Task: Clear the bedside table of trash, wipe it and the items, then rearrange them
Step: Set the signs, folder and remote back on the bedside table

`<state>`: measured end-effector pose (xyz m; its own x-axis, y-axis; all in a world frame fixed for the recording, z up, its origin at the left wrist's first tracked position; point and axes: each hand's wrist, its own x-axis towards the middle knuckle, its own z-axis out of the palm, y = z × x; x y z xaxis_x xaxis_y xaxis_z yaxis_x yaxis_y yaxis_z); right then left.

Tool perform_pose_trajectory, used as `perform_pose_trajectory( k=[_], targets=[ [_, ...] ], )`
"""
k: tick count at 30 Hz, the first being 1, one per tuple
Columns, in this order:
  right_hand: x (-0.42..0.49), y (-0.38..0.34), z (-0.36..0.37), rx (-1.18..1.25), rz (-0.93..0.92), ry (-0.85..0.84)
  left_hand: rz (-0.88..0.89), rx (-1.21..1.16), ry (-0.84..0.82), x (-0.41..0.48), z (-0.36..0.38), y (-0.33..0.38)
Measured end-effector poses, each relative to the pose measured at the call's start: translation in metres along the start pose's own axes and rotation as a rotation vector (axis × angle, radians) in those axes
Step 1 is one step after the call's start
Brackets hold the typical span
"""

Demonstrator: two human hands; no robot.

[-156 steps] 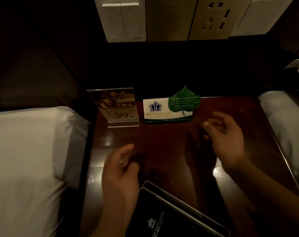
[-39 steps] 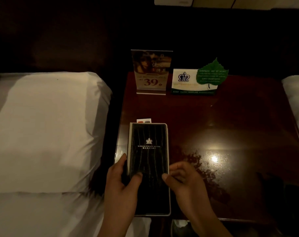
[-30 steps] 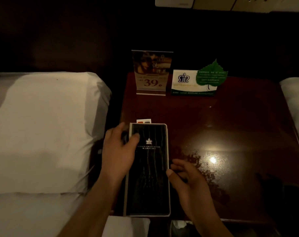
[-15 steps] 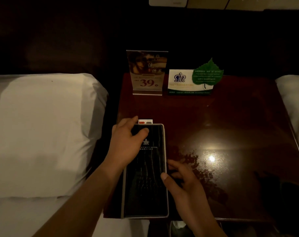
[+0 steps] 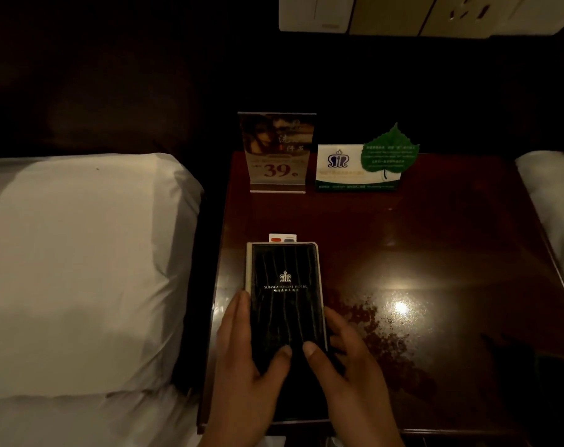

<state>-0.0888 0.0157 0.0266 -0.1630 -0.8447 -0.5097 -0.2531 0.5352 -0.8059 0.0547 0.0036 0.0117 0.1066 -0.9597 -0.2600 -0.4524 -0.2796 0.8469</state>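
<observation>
A black hotel folder (image 5: 285, 285) with a gold crown logo lies lengthwise near the front left of the dark red bedside table (image 5: 435, 253). A small white card (image 5: 282, 238) sticks out past its far end. My left hand (image 5: 248, 366) holds the folder's left edge, thumb on the cover. My right hand (image 5: 345, 366) holds the right edge, thumb also on the cover. At the back stand an acrylic price sign (image 5: 277, 153) reading 39 and a white card holder with a green leaf card (image 5: 388, 153).
A white pillow (image 5: 80, 269) lies on the bed at the left, another white pillow (image 5: 555, 201) at the right edge. Switch and socket plates (image 5: 387, 14) sit on the wall above. The table's right half shows a glare spot and dull smudges.
My left hand slid back from the folder's far left corner to its near left edge. The folder now lies straighter along the table's left side. My right hand stays at its right edge.
</observation>
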Motion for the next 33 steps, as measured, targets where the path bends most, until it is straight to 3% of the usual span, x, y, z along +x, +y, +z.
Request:
perform_pose_trajectory(
  k=[33],
  targets=[
    [0.006,0.007,0.001,-0.023,-0.034,0.008,0.018,-0.132,0.154,-0.008,0.008,-0.017]
  ],
)
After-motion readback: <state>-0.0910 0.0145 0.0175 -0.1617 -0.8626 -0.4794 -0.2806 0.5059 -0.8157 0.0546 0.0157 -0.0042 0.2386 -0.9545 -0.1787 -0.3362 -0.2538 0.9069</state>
